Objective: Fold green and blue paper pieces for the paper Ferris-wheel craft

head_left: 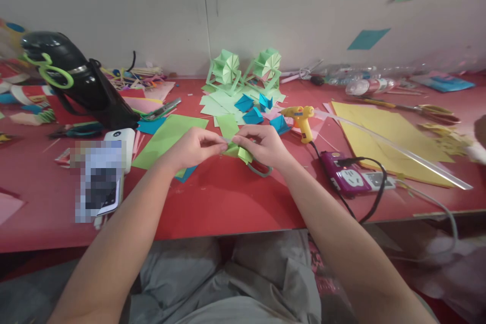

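Both my hands meet over the red table (228, 202), pinching a small folded piece of light green paper (238, 152). My left hand (195, 147) grips its left end with closed fingers. My right hand (264, 144) pinches its right end, fingers curled. Under my right hand lie scissors with a grey handle (261, 168). A green paper sheet (167, 139) lies just left of my hands. Behind them are blue folded pieces (252, 111) and two green paper wheel models (245, 68).
A yellow glue gun (301, 119) stands right of my hands, its cord running to a purple power strip (349, 177). A yellow sheet (383, 134) with a clear ruler (398, 149) lies right. A black bag (76, 81) and a phone (102, 182) sit left.
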`<state>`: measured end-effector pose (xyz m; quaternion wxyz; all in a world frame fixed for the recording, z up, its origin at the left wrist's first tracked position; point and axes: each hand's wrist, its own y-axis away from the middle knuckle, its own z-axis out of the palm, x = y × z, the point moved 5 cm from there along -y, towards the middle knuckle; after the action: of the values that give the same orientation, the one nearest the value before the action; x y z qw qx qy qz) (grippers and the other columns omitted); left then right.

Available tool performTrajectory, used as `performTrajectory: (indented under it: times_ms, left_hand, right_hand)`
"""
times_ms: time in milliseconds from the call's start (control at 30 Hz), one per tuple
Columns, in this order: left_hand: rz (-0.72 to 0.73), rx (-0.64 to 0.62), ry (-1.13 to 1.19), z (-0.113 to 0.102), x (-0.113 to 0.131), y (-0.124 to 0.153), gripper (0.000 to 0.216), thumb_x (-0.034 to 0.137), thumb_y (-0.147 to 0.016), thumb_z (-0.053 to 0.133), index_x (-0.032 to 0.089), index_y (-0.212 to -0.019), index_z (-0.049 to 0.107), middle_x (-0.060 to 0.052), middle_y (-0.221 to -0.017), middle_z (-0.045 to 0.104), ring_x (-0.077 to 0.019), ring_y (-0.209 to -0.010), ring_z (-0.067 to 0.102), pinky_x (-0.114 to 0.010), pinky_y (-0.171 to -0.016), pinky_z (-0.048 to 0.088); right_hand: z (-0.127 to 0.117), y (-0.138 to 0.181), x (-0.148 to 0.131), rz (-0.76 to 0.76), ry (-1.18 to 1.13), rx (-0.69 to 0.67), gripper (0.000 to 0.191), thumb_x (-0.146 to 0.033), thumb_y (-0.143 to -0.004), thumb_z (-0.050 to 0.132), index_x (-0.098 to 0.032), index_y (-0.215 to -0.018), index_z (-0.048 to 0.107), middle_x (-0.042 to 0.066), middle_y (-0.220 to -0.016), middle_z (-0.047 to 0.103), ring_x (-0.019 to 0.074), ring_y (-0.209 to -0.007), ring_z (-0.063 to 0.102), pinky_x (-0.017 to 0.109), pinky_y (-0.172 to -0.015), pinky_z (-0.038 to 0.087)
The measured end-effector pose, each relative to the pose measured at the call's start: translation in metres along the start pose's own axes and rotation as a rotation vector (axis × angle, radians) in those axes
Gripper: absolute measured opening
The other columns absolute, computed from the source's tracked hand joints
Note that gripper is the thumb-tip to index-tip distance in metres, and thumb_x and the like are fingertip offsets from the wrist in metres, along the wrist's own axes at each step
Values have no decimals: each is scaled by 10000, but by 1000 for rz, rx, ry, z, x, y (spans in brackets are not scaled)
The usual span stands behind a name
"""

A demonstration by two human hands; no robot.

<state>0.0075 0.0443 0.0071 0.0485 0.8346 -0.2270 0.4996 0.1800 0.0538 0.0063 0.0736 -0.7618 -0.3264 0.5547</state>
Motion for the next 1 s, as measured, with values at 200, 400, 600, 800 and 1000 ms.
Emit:
performTrajectory:
  times_ms: [200,400,600,800,1000]
  left_hand:
    - [124,162,17,-1,5,1,212,379,-820,730,209,-944,757,-44,-930,771,-200,-856,723,-301,-785,588]
    - [193,326,96,5,4,-2,245,393,-746,807,198,-871,727,-32,-844,757,-188,-790,722,-304,-764,609]
    - [192,419,26,4,2,-1,144,344,-755,805,219,-809,760,-23,-807,774,-198,-764,733,-310,-733,620]
    - [219,456,35,1,5,-1,137,343,-774,797,213,-802,762,-45,-859,783,-218,-823,740,-349,-779,621]
    - [381,476,16,1,12,-1,76,284,-793,791,223,-818,754,-64,-983,768,-220,-955,712,-379,-901,565]
  right_hand:
    - [-9,-1,5,52,-28,185,388,-528,-856,662,-167,-716,691,14,-662,643,122,-621,543,264,-588,416]
    - [-13,-1,8,96,-87,313,430,-591,-812,679,-172,-720,702,8,-638,624,119,-584,525,254,-533,403]
    - [-10,0,11,100,-93,325,428,-598,-797,693,-175,-738,724,12,-652,646,129,-601,550,258,-550,434]
    - [-11,1,9,87,-87,352,422,-591,-810,686,-174,-747,717,13,-654,640,125,-599,544,258,-552,444]
    - [-14,2,5,69,-106,393,410,-566,-823,685,-169,-721,691,3,-631,599,111,-575,515,253,-533,421]
